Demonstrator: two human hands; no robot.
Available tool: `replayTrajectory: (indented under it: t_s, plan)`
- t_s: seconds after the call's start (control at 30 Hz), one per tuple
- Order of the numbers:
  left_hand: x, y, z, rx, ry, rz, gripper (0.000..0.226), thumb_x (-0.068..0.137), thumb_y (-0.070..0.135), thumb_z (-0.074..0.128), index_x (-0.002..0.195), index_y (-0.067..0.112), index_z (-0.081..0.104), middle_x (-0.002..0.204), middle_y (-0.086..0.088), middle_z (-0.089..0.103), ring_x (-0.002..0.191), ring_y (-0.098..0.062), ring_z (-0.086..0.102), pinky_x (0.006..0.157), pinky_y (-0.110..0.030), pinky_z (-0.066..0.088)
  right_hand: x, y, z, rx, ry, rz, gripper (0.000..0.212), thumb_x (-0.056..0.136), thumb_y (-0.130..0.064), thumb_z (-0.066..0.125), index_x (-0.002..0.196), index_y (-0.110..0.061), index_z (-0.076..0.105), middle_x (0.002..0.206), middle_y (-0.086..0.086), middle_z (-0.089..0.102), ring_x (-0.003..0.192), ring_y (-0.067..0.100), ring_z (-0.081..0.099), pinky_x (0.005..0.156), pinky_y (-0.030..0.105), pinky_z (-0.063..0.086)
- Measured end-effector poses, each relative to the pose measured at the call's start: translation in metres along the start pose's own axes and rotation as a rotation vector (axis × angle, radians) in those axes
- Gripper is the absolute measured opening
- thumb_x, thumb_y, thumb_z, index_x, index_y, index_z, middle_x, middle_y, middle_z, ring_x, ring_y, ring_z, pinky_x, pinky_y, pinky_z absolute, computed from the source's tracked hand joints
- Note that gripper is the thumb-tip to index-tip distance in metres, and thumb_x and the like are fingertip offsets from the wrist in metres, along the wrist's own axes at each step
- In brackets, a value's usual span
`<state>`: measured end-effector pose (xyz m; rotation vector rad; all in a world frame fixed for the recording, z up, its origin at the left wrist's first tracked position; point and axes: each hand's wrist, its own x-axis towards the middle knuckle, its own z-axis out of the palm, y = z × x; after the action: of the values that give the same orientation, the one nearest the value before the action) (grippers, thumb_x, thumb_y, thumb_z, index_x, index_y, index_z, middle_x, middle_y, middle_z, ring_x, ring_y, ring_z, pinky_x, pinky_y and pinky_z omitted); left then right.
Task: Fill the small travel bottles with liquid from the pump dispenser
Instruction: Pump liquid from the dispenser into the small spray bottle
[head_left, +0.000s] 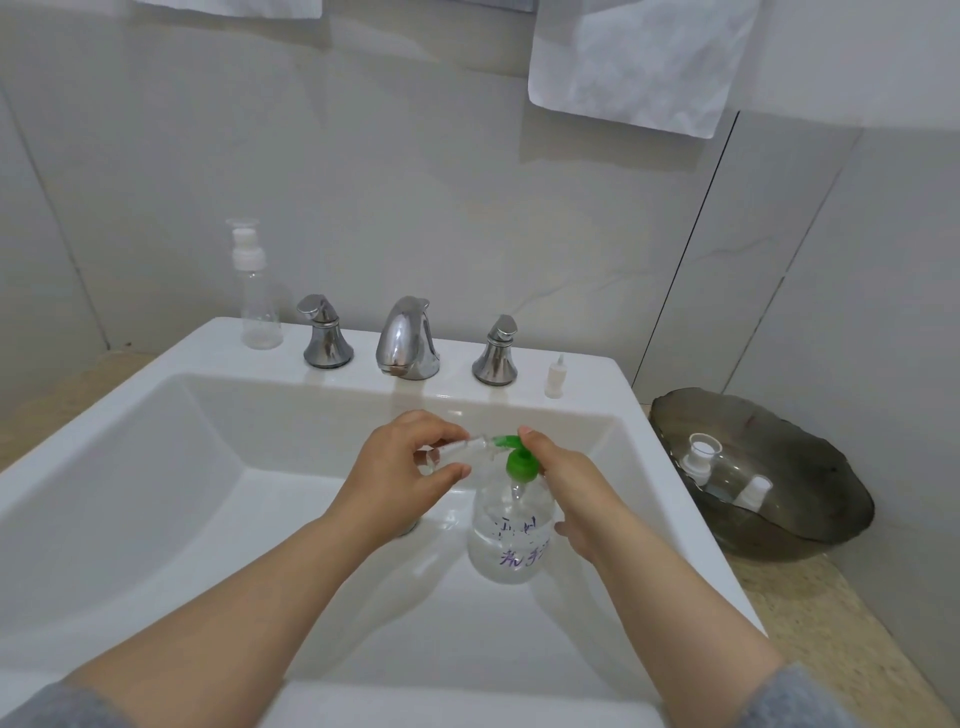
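Observation:
A clear pump dispenser (511, 535) with a green pump head (519, 462) and purple writing stands inside the white sink (218, 467). My right hand (566, 488) rests on the pump head with a finger on top, and its other fingers reach down the dispenser's right side. My left hand (410, 467) pinches a small clear travel bottle (462, 449), held nearly sideways, its mouth at the green spout. A taller clear spray bottle (257, 291) with a white top stands on the sink's back left corner.
A chrome faucet (408, 338) with two handles sits on the sink's back ledge. A small white cap piece (555, 376) stands at the ledge's right. A dark glass bowl (810, 525) on the right counter holds white caps. Towels hang above.

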<state>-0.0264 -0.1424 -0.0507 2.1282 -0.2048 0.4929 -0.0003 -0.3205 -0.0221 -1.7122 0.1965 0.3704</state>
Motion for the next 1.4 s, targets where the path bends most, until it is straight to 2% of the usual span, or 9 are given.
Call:
replayTrajectory:
  t_s: [0.23, 0.43, 0.57, 0.7, 0.83, 1.07, 1.2, 1.33, 1.4]
  plan:
    - [0.001, 0.001, 0.0, -0.056, 0.013, -0.063, 0.025, 0.073, 0.013, 0.079, 0.094, 0.022, 0.072, 0.091, 0.01, 0.063, 0.087, -0.006, 0.063, 0.085, -0.032, 0.054, -0.002, 0.001, 0.002, -0.04, 0.023, -0.003, 0.032, 0.093, -0.056, 0.047, 0.1, -0.025, 0.054, 0.096, -0.005, 0.052, 0.094, 0.017, 0.045, 0.087, 0.032, 0.028]
    - [0.001, 0.0, 0.001, -0.102, 0.015, -0.102, 0.024, 0.071, 0.012, 0.08, 0.092, 0.021, 0.072, 0.09, 0.01, 0.065, 0.087, -0.004, 0.064, 0.084, -0.032, 0.055, 0.004, -0.001, 0.001, -0.053, 0.004, 0.023, 0.033, 0.092, -0.056, 0.049, 0.1, -0.024, 0.055, 0.1, -0.003, 0.052, 0.1, 0.019, 0.043, 0.089, 0.033, 0.029]
    - [0.001, -0.002, 0.002, -0.112, 0.023, -0.129, 0.025, 0.071, 0.013, 0.08, 0.092, 0.023, 0.072, 0.092, 0.009, 0.066, 0.087, -0.003, 0.063, 0.085, -0.03, 0.055, 0.007, 0.003, -0.001, -0.043, -0.014, 0.052, 0.029, 0.09, -0.057, 0.051, 0.082, -0.029, 0.053, 0.095, -0.005, 0.051, 0.104, 0.019, 0.041, 0.092, 0.036, 0.028]
    - [0.001, -0.002, 0.002, -0.121, 0.02, -0.154, 0.024, 0.071, 0.013, 0.08, 0.092, 0.022, 0.072, 0.091, 0.007, 0.068, 0.088, -0.005, 0.064, 0.084, -0.031, 0.055, 0.009, 0.006, -0.001, 0.001, -0.067, 0.088, 0.036, 0.086, -0.064, 0.052, 0.101, -0.031, 0.058, 0.121, -0.003, 0.054, 0.123, 0.021, 0.044, 0.098, 0.039, 0.028]
    - [0.0, -0.001, 0.003, -0.129, 0.018, -0.154, 0.024, 0.071, 0.012, 0.079, 0.091, 0.024, 0.072, 0.091, 0.009, 0.068, 0.087, -0.004, 0.064, 0.084, -0.03, 0.055, 0.009, 0.007, -0.001, 0.019, -0.084, 0.1, 0.053, 0.084, -0.065, 0.054, 0.12, -0.027, 0.059, 0.13, -0.001, 0.056, 0.13, 0.024, 0.044, 0.095, 0.039, 0.028]
    - [-0.001, -0.001, 0.003, -0.089, -0.025, -0.142, 0.024, 0.073, 0.01, 0.077, 0.088, 0.027, 0.071, 0.092, 0.008, 0.068, 0.087, -0.004, 0.064, 0.084, -0.033, 0.055, 0.008, 0.004, -0.002, -0.032, -0.027, 0.084, 0.027, 0.093, -0.051, 0.052, 0.093, -0.025, 0.058, 0.104, -0.003, 0.051, 0.121, 0.022, 0.041, 0.103, 0.042, 0.027]
    - [-0.002, 0.0, 0.002, -0.088, -0.024, -0.139, 0.024, 0.073, 0.011, 0.077, 0.087, 0.03, 0.07, 0.092, 0.008, 0.068, 0.088, -0.004, 0.065, 0.085, -0.033, 0.055, 0.008, 0.006, -0.003, -0.041, -0.009, 0.071, 0.029, 0.095, -0.052, 0.048, 0.101, -0.023, 0.052, 0.106, -0.002, 0.045, 0.118, 0.019, 0.038, 0.106, 0.042, 0.026]
    - [-0.001, 0.002, 0.003, -0.111, -0.011, -0.146, 0.023, 0.072, 0.011, 0.078, 0.087, 0.027, 0.071, 0.09, 0.008, 0.069, 0.086, -0.005, 0.065, 0.084, -0.033, 0.055, 0.01, 0.009, -0.002, -0.021, -0.023, 0.066, 0.039, 0.091, -0.058, 0.048, 0.107, -0.024, 0.06, 0.112, -0.005, 0.055, 0.106, 0.016, 0.04, 0.092, 0.036, 0.025]
    - [0.0, 0.002, 0.003, -0.151, 0.008, -0.166, 0.023, 0.071, 0.011, 0.079, 0.085, 0.026, 0.07, 0.087, 0.008, 0.069, 0.086, -0.007, 0.065, 0.084, -0.035, 0.056, 0.012, 0.009, -0.001, -0.024, -0.03, 0.058, 0.036, 0.09, -0.06, 0.047, 0.099, -0.028, 0.062, 0.104, -0.008, 0.059, 0.102, 0.018, 0.042, 0.09, 0.036, 0.024]
